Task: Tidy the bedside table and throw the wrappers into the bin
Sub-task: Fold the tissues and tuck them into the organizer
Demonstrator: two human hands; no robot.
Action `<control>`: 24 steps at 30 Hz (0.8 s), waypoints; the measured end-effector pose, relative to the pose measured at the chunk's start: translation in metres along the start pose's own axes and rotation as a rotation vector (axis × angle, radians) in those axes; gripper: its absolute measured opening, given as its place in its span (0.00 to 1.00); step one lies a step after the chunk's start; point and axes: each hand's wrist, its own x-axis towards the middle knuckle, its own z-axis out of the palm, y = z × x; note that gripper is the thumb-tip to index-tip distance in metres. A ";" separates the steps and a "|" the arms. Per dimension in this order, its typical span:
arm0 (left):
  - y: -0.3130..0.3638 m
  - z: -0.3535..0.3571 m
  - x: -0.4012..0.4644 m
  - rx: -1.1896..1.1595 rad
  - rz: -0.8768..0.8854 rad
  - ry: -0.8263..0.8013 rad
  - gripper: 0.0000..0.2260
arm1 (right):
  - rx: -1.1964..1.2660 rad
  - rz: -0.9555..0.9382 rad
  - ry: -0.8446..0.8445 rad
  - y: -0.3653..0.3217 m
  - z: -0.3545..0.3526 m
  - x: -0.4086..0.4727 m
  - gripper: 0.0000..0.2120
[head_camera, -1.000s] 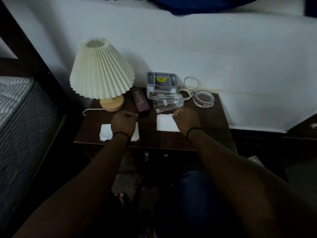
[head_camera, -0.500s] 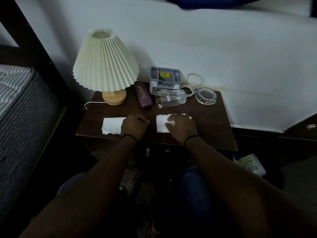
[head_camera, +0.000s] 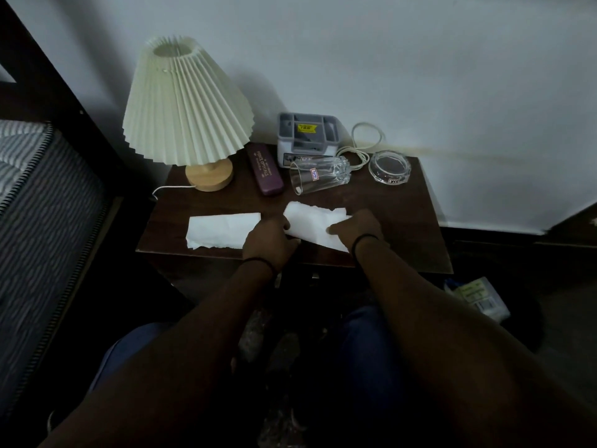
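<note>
Dim light falls on a white wall behind a dark wooden bedside surface, with a striped mattress off to the left. Largest on the surface is a lamp with a pleated cream shade on a round wooden base, at the back left. Two white paper wrappers lie flat along the front edge: the left wrapper sits alone with a ragged lower edge, and the right wrapper lies just beside it, crumpled slightly and torn along its top. The left hand rests at the right wrapper's left edge, its fingers curled closed on the paper; the right hand presses on the wrapper's right side, fingers closed down onto it. Whether either hand has lifted the paper cannot be told. Behind the wrappers a clear drinking glass lies on its side, mouth toward the left. A grey organiser box stands against the wall, a maroon case lies between it and the lamp, a glass ashtray sits at the back right, and a cream cable coils between box and ashtray. A packet lies on the floor to the right.
</note>
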 end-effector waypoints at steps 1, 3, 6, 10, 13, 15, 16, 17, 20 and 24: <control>0.000 0.001 0.000 -0.007 -0.003 0.005 0.19 | 0.007 -0.008 -0.006 0.001 0.001 0.001 0.32; -0.001 0.002 0.001 -0.013 0.000 0.015 0.19 | 0.042 -0.029 0.005 0.004 0.001 0.003 0.31; -0.003 0.003 0.002 -0.006 0.013 0.031 0.18 | 0.180 -0.106 0.056 0.005 0.002 0.006 0.23; -0.004 -0.002 0.004 -0.058 0.004 0.084 0.14 | 0.311 -0.210 0.121 0.002 0.000 0.001 0.20; -0.003 -0.009 0.005 -0.265 -0.033 0.150 0.15 | 0.233 -0.343 0.128 -0.002 -0.011 -0.006 0.21; -0.002 -0.015 0.005 -0.420 -0.088 0.170 0.19 | 0.172 -0.445 0.081 -0.009 -0.022 -0.013 0.20; -0.002 -0.017 0.006 -0.488 -0.117 0.159 0.21 | 0.150 -0.493 0.049 -0.013 -0.028 -0.017 0.18; -0.002 -0.020 0.005 -0.559 -0.145 0.136 0.23 | 0.134 -0.534 0.021 -0.018 -0.034 -0.021 0.17; 0.000 -0.028 0.003 -0.831 -0.238 0.016 0.29 | 0.174 -0.587 -0.066 -0.032 -0.051 -0.034 0.17; 0.002 -0.037 -0.004 -1.117 -0.247 -0.249 0.17 | 0.377 -0.500 -0.278 -0.049 -0.073 -0.051 0.18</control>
